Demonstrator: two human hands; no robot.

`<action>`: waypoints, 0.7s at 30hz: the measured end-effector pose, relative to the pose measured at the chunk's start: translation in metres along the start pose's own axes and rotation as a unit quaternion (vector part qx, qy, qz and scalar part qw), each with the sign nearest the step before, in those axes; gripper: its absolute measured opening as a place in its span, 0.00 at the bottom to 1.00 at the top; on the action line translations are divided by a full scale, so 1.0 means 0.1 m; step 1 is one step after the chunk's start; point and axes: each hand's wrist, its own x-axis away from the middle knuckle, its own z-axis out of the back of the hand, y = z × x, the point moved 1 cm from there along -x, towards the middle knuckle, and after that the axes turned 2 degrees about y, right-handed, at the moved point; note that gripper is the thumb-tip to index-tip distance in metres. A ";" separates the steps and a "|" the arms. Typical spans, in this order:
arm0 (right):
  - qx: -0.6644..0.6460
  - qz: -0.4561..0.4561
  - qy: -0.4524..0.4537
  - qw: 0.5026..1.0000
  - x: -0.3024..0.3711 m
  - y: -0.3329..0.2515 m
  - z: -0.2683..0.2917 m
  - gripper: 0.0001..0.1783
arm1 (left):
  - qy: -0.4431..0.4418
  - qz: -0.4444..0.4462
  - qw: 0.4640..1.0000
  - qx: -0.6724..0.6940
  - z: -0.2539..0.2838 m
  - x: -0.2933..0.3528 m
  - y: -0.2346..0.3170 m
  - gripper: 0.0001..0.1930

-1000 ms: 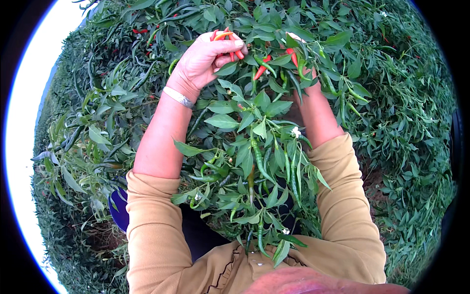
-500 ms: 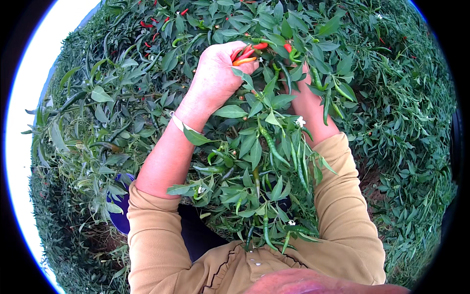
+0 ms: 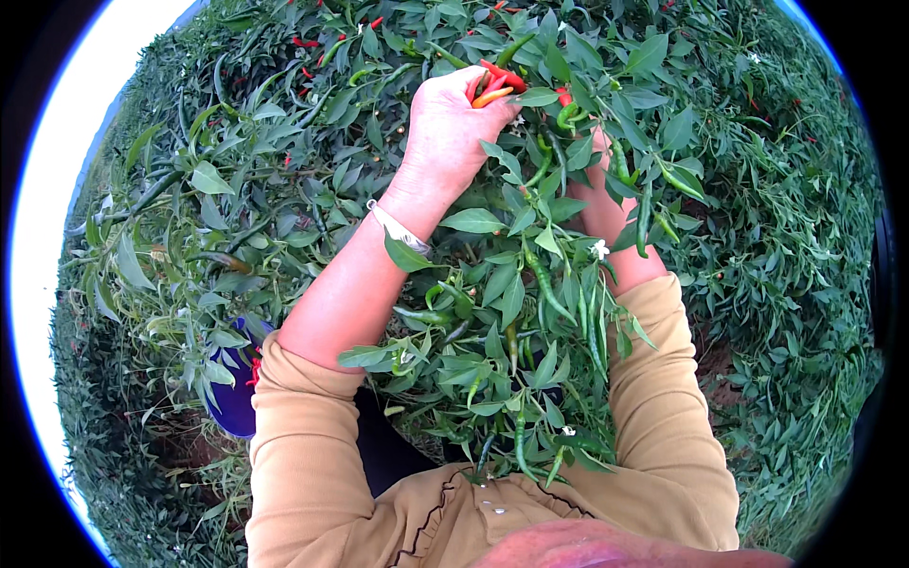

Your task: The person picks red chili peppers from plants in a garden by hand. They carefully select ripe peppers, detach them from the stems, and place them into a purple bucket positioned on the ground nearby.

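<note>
My left hand [image 3: 449, 129] is closed around a small bunch of red and orange chili peppers [image 3: 492, 97], whose ends stick out past the thumb side. It sits at the top middle, among the upper leaves of a chili plant. To its right, leaves cover most of my right hand [image 3: 600, 167]; its fingers are hidden, so I cannot tell what they touch. A red chili [image 3: 564, 97] and a curled green one [image 3: 568, 117] hang just above that hand. Long green chilies [image 3: 543, 284] dangle from the branches between my forearms.
Dense chili plants surround me, with red chilies [image 3: 305, 43] at the upper left. A blue object [image 3: 230, 402], partly hidden by leaves, lies beside my left elbow with red chilies [image 3: 255, 369] against it. A white flower [image 3: 599, 249] is near my right wrist.
My left hand has moved slightly farther away along the plant, and a red chili now lies along the top of its bunch. The whole view has shifted a little. My right hand stays behind the leaves.
</note>
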 end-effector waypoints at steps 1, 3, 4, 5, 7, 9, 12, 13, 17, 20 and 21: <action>0.015 0.011 -0.010 1.000 -0.02 -0.01 0.00 0.19 | -0.003 -0.004 1.000 0.012 0.00 -0.01 0.02 0.07; 0.049 0.035 -0.027 0.998 -0.08 -0.01 -0.01 0.19 | -0.009 -0.012 0.999 0.036 0.00 -0.02 0.05 0.06; 0.059 0.042 -0.032 0.997 -0.10 0.00 0.00 0.18 | -0.011 -0.010 0.999 0.029 -0.01 -0.04 0.04 0.06; 0.062 0.041 -0.031 0.997 -0.12 0.00 0.01 0.18 | -0.014 -0.009 1.000 0.022 -0.02 -0.05 0.04 0.06; 0.034 0.003 -0.013 0.999 -0.09 0.01 0.03 0.18 | -0.040 0.020 0.999 0.007 0.01 -0.07 0.05 0.04; 0.005 -0.035 0.005 0.999 -0.07 0.01 0.03 0.17 | -0.049 0.094 0.989 0.106 0.04 -0.05 0.10 0.04; -0.030 -0.093 0.057 0.994 0.06 -0.12 -0.11 0.19 | -0.050 0.163 0.965 0.199 0.07 -0.03 0.08 0.05; -0.048 -0.101 0.066 0.992 0.08 -0.13 -0.15 0.19 | -0.044 0.175 0.960 0.216 0.08 -0.02 0.08 0.05; -0.139 -0.088 0.074 0.984 -0.01 -0.02 -0.10 0.20 | -0.014 0.185 0.933 0.308 0.08 -0.04 -0.01 0.06; -0.205 -0.075 0.046 0.975 -0.17 0.31 0.11 0.20 | -0.031 0.198 0.924 0.326 0.09 -0.04 -0.04 0.07; -0.222 -0.076 0.019 0.972 -0.22 0.32 0.07 0.20 | -0.052 0.205 0.924 0.318 0.12 -0.04 -0.06 0.07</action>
